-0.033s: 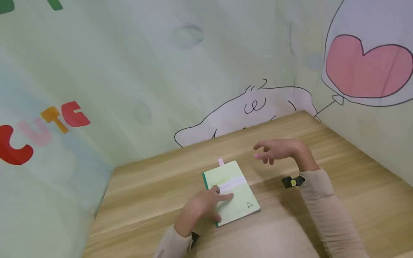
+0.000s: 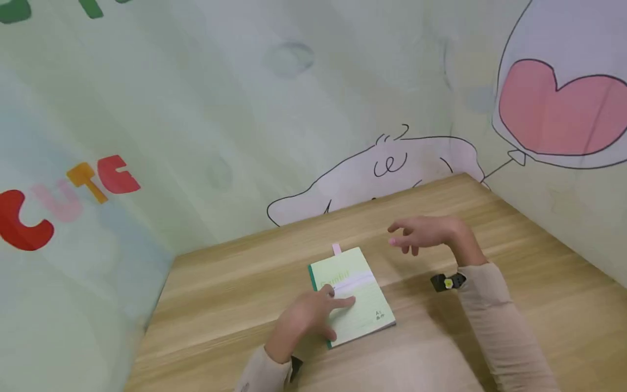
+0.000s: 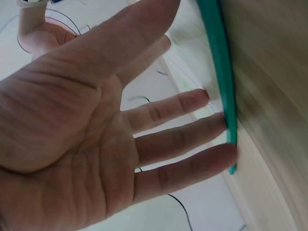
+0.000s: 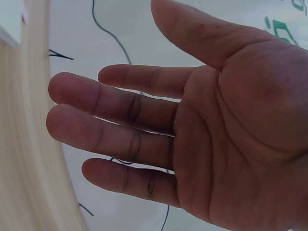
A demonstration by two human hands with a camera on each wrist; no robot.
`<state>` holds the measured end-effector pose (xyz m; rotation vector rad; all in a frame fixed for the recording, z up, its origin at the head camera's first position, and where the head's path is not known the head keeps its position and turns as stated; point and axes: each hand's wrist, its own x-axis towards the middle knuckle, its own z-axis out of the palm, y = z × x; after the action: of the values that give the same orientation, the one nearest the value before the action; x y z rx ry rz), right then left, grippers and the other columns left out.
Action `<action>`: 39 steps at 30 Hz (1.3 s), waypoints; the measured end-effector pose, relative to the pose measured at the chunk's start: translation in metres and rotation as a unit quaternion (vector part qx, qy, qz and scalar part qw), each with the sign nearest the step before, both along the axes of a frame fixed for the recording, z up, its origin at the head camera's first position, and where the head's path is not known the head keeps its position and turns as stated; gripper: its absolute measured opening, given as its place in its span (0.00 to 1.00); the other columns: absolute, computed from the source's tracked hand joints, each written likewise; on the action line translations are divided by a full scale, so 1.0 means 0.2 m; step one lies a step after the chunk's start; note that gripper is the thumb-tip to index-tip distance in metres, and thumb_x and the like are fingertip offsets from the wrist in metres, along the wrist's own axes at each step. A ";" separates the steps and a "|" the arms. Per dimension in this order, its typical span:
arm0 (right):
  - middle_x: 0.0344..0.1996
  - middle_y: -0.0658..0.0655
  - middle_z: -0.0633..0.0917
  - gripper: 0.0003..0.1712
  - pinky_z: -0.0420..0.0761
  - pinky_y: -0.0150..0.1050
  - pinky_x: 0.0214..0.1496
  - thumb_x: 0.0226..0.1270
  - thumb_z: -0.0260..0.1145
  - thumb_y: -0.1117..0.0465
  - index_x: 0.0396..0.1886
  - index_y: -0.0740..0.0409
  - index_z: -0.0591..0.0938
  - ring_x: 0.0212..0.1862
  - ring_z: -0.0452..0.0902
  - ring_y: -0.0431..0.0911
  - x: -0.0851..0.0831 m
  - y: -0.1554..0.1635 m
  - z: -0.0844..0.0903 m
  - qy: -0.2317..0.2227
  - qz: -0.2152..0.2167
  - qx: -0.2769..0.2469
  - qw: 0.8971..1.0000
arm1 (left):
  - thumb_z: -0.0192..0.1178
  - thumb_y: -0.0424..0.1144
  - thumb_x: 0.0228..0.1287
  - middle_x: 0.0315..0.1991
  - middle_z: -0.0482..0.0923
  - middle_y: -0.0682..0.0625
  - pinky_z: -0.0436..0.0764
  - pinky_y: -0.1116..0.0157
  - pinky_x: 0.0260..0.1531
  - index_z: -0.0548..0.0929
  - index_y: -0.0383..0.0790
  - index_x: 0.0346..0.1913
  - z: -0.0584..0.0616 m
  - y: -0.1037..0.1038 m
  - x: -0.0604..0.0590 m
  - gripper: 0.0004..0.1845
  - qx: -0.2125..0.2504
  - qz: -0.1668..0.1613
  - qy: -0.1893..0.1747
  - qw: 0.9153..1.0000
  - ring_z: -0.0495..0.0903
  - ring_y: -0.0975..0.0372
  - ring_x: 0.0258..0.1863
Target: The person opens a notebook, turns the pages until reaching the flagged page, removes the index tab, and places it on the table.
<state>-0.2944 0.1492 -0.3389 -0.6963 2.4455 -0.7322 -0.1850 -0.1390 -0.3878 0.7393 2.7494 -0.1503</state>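
One notebook (image 2: pixel 351 296) lies on my tabletop (image 2: pixel 514 256), and both hands are spread and grip nothing.

My left hand (image 2: pixel 306 318) rests flat with straight fingers on the near-left part of the green cover. My right hand (image 2: pixel 428 233) hovers relaxed above bare wood, just beyond the notebook's far right corner. Cartoon curtains (image 2: pixel 196 120) close two sides. Only the left wrist view shows fingertips (image 3: pixel 219 122) touching the teal spine (image 3: pixel 221 72).
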 end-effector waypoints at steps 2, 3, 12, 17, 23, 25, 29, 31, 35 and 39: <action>0.36 0.54 0.80 0.33 0.70 0.46 0.44 0.60 0.51 0.38 0.60 0.51 0.65 0.36 0.77 0.47 -0.01 0.00 0.00 -0.005 -0.005 0.005 1.000 | 0.68 0.54 0.39 0.56 0.65 0.47 0.74 0.62 0.38 0.63 0.70 0.61 -0.01 -0.03 -0.01 0.40 0.019 0.004 -0.011 1.000 0.74 0.56 0.43; 0.36 0.54 0.80 0.33 0.70 0.46 0.44 0.60 0.51 0.38 0.60 0.51 0.64 0.37 0.77 0.47 -0.02 -0.01 0.00 -0.009 -0.006 0.007 1.000 | 0.68 0.54 0.39 0.57 0.65 0.47 0.74 0.62 0.39 0.63 0.71 0.61 -0.01 -0.04 -0.02 0.40 0.028 0.008 -0.018 0.999 0.74 0.56 0.44; 0.46 0.58 0.78 0.37 0.69 0.50 0.49 0.62 0.48 0.37 0.64 0.54 0.60 0.47 0.75 0.52 -0.08 0.01 0.02 0.076 -0.023 -0.010 0.997 | 0.58 0.50 0.57 0.65 0.58 0.45 0.63 0.51 0.55 0.60 0.56 0.66 0.08 -0.39 -0.19 0.33 0.176 0.060 -0.024 0.982 0.57 0.51 0.63; 0.66 0.63 0.55 0.40 0.52 0.59 0.60 0.63 0.46 0.37 0.69 0.50 0.50 0.65 0.50 0.61 -0.16 0.01 -0.04 0.245 -0.076 0.021 0.966 | 0.51 0.55 0.60 0.62 0.58 0.36 0.54 0.43 0.56 0.57 0.50 0.67 0.06 -0.66 -0.27 0.33 0.190 0.154 0.120 0.962 0.57 0.43 0.61; 0.69 0.56 0.34 0.41 0.33 0.68 0.56 0.60 0.43 0.32 0.69 0.34 0.39 0.66 0.27 0.63 -0.25 0.01 -0.16 0.298 -0.135 0.097 0.940 | 0.39 0.69 0.56 0.68 0.35 0.33 0.33 0.34 0.52 0.43 0.60 0.69 -0.02 -0.83 -0.32 0.40 0.166 0.236 0.151 0.945 0.32 0.35 0.63; 0.68 0.54 0.31 0.41 0.30 0.68 0.55 0.59 0.42 0.31 0.68 0.32 0.37 0.66 0.24 0.62 -0.26 0.00 -0.19 0.288 -0.136 0.102 0.942 | 0.38 0.70 0.55 0.68 0.33 0.34 0.32 0.33 0.51 0.42 0.61 0.69 -0.03 -0.84 -0.32 0.40 0.163 0.242 0.143 0.946 0.29 0.35 0.63; 0.68 0.54 0.31 0.41 0.29 0.68 0.55 0.60 0.40 0.30 0.68 0.33 0.37 0.66 0.25 0.63 -0.28 -0.01 -0.22 0.281 -0.135 0.107 0.944 | 0.38 0.70 0.56 0.68 0.29 0.36 0.29 0.33 0.50 0.41 0.63 0.69 -0.03 -0.86 -0.33 0.39 0.156 0.249 0.142 0.945 0.26 0.36 0.62; 0.68 0.54 0.31 0.41 0.29 0.68 0.55 0.60 0.40 0.31 0.68 0.34 0.37 0.66 0.26 0.64 -0.28 0.00 -0.22 0.281 -0.136 0.111 0.943 | 0.37 0.70 0.56 0.68 0.27 0.37 0.27 0.34 0.50 0.40 0.64 0.68 -0.03 -0.87 -0.33 0.39 0.155 0.249 0.145 0.945 0.24 0.37 0.62; 0.68 0.54 0.31 0.42 0.28 0.68 0.55 0.60 0.40 0.30 0.68 0.34 0.37 0.66 0.28 0.65 -0.29 0.01 -0.22 0.279 -0.137 0.113 0.944 | 0.38 0.70 0.55 0.68 0.26 0.37 0.25 0.35 0.50 0.41 0.64 0.68 -0.02 -0.87 -0.33 0.39 0.164 0.249 0.150 0.943 0.23 0.38 0.62; 0.69 0.57 0.35 0.42 0.30 0.69 0.55 0.59 0.40 0.30 0.69 0.36 0.40 0.66 0.32 0.67 -0.28 0.02 -0.22 0.280 -0.133 0.107 0.945 | 0.38 0.71 0.55 0.68 0.27 0.35 0.25 0.35 0.49 0.42 0.64 0.68 -0.02 -0.88 -0.33 0.40 0.166 0.250 0.150 0.942 0.23 0.37 0.62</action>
<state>-0.3514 0.1523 -0.3832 -0.5444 3.1267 -0.3791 -0.2505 -0.3146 -0.3915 0.0613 3.1946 0.3442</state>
